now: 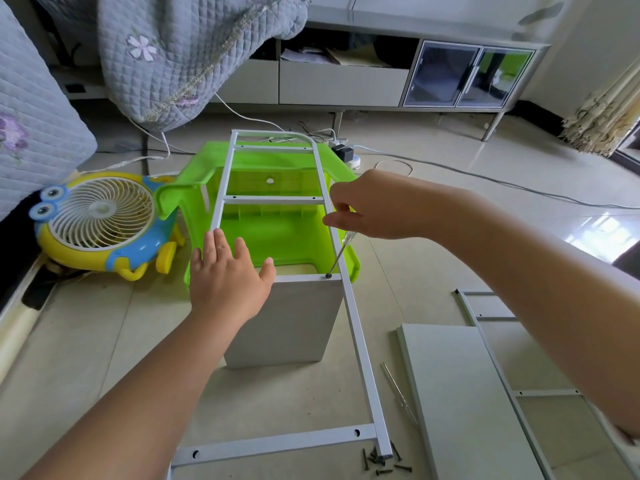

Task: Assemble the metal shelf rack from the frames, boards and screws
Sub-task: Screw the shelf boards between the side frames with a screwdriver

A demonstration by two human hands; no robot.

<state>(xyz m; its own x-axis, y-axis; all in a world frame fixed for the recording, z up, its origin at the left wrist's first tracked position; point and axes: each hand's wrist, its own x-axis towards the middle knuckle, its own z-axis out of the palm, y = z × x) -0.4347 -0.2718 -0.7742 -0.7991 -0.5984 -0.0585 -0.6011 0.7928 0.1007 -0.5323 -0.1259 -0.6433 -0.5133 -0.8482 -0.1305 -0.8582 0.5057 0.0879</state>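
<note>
White metal makes up the frame (349,306), which lies flat across a green stool (256,233) with its near end over the floor (398,265). Under it a grey board (287,320) stands on edge, its top edge meeting one of the frame's crossbars. The step in hand looks to be driving a screw (327,276) through that crossbar into the board, at the corner nearest the right-hand rail.

The right hand (367,209) has its fingers curled round the handle of a screwdriver (338,256), whose tip sits in the screw head. The left hand (228,271) lies flat with its fingers straight and spread, pressing down where frame and board meet and gripping nothing.

To do this well, the shaft should stand in line with the screw; here it leans a little, so the tip may slip out and scar the head. Steady downward weight from the left hand should keep the board from tipping or sliding off its hole. Leaving this screw just short of tight until the screw at the other end of the crossbar is started would let the board settle square.

Spare screws (384,462) lie on the floor by the frame's near corner. A second board (464,403) and another frame (502,372) wait on the floor to the right.
</note>
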